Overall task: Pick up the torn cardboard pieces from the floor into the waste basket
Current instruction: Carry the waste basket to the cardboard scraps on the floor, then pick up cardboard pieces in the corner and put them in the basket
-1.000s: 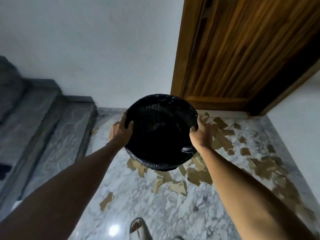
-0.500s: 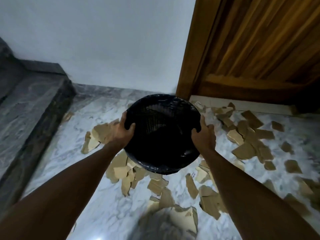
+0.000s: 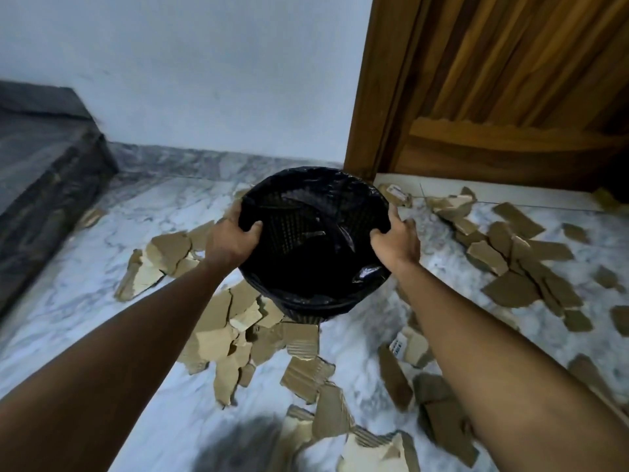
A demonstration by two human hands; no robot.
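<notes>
black mesh waste basket [image 3: 315,253] with a bin liner held out front, left hand [image 3: 231,240] clamped on its left rim, right hand [image 3: 398,240] gripping the right rim, torn cardboard pieces [image 3: 235,321] scattered all over the marble floor [image 3: 68,301] underneath, wooden door [image 3: 503,83] behind

Person: two bare forearms and hands.
Left hand [image 3: 231,241] and right hand [image 3: 398,240] ungloved; no sleeves, watch or rings visible.
</notes>
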